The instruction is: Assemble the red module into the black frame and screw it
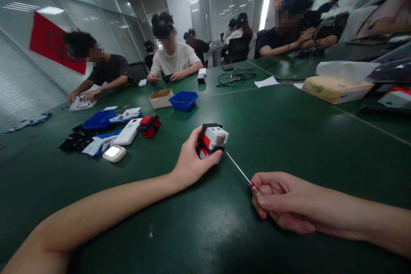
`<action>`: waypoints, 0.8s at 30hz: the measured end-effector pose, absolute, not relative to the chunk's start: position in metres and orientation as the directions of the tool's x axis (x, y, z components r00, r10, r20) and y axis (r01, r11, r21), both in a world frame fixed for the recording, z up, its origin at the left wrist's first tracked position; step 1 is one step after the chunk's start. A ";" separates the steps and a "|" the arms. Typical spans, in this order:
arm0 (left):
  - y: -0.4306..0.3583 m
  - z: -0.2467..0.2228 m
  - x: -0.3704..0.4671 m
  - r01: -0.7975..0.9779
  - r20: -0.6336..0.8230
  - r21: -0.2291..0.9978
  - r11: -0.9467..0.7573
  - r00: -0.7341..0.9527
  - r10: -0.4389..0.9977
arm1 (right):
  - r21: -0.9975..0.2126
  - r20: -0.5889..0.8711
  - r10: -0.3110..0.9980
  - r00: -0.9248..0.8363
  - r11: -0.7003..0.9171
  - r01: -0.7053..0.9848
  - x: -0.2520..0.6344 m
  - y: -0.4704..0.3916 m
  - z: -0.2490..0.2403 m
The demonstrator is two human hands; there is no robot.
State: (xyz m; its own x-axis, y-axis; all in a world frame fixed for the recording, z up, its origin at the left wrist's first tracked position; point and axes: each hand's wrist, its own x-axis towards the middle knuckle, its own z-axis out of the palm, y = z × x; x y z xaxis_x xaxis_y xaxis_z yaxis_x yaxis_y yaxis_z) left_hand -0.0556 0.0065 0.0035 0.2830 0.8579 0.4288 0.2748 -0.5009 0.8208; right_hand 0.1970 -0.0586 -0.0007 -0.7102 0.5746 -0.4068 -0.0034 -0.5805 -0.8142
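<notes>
My left hand (pixel 192 160) grips a small boxy device (pixel 217 136) in white and red, with a black frame around it. The device is held at the middle of the green table. In my right hand (pixel 282 201) is a screwdriver (pixel 238 168), its handle pinched between thumb and fingers. Its thin metal shaft points up and left, and the tip meets the lower right corner of the black frame. Whether a screw sits under the tip is too small to tell.
Left on the green table (pixel 308 150) lie a red and black device (pixel 149 126), a white phone (pixel 127 132), a white rounded case (pixel 114 153) and gloves (pixel 99 143). Behind stand a blue bin (pixel 183 101) and a cardboard box (pixel 160 99). A tissue pack (pixel 335 89) is at right. Several people sit around.
</notes>
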 end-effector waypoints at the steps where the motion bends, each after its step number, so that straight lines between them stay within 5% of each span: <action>1: 0.007 0.004 -0.056 0.275 0.430 0.819 -0.503 0.285 0.856 | -0.815 -0.406 0.575 -0.710 -0.580 -0.004 0.197 -0.059 0.000; 24: 0.006 0.001 -0.057 0.304 0.451 0.786 -0.539 0.316 0.835 | -0.797 -0.447 0.471 -0.761 -0.595 0.100 0.200 -0.055 0.009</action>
